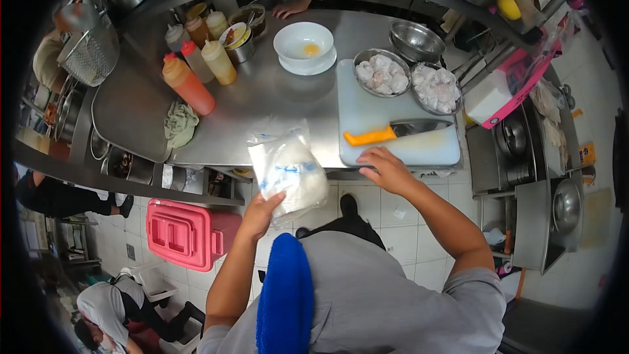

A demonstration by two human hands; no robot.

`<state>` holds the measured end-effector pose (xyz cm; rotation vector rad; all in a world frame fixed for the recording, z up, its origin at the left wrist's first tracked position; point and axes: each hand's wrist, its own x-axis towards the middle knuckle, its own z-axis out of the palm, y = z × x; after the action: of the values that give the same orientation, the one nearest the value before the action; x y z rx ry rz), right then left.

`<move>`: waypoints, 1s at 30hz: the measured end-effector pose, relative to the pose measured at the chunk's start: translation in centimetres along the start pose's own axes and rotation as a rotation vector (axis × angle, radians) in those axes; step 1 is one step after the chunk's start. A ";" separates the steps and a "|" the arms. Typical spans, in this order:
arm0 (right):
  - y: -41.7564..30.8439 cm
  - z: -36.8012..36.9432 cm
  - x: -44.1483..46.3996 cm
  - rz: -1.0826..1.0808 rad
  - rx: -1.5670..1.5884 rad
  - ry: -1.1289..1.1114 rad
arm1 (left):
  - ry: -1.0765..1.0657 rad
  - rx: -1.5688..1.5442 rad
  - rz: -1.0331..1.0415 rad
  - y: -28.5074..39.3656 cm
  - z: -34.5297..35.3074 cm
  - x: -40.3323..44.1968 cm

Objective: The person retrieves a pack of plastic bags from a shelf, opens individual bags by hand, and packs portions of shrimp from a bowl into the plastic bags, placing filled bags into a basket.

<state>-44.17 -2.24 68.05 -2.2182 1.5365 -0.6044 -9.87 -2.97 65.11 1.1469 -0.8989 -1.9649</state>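
My left hand (pixel 262 213) grips the lower edge of a clear plastic bag (pixel 288 174) with blue print and something white inside. The bag hangs in front of the steel counter's edge. Loosely bent and holding nothing visible, my right hand (pixel 385 170) hovers by the front edge of the white cutting board (pixel 393 152). Just beyond its fingers lies a knife with an orange handle (pixel 370 136), its blade pointing right. On the board's far side are two steel bowls of white-coated pieces, one bowl (pixel 382 73) left of the other bowl (pixel 437 89).
A white bowl (pixel 295 34) with an egg yolk sits on a plate. Sauce bottles (pixel 190 84) and a crumpled cloth (pixel 180 124) are at left. A pink lidded bin (pixel 177 233) stands on the floor. Across the counter rests another person's hand (pixel 290 9).
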 end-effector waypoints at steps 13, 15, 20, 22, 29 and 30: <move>8.9 -0.1 0.4 -0.153 -0.100 0.118 | 0.193 -0.195 0.080 -0.3 9.5 7.9; 8.4 -0.1 -0.3 -0.128 -0.090 0.158 | 0.170 -0.274 0.024 -0.4 10.9 8.1; 5.4 -0.5 -0.9 0.093 -0.082 0.311 | 0.145 -0.218 0.016 -1.7 10.0 9.3; 4.1 -1.1 -1.0 0.166 -0.023 0.250 | 0.104 -0.262 -0.006 -1.8 9.2 9.6; 2.6 -1.2 0.7 0.801 0.435 -0.138 | 0.008 -0.281 -0.005 -1.2 6.4 7.5; 2.4 -1.1 0.9 0.838 0.452 -0.144 | 0.000 -0.247 0.028 -1.5 5.7 7.3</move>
<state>-46.35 -3.91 67.85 -1.1130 1.8243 -0.4405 -18.09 -6.91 62.84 0.9874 -0.6467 -1.9884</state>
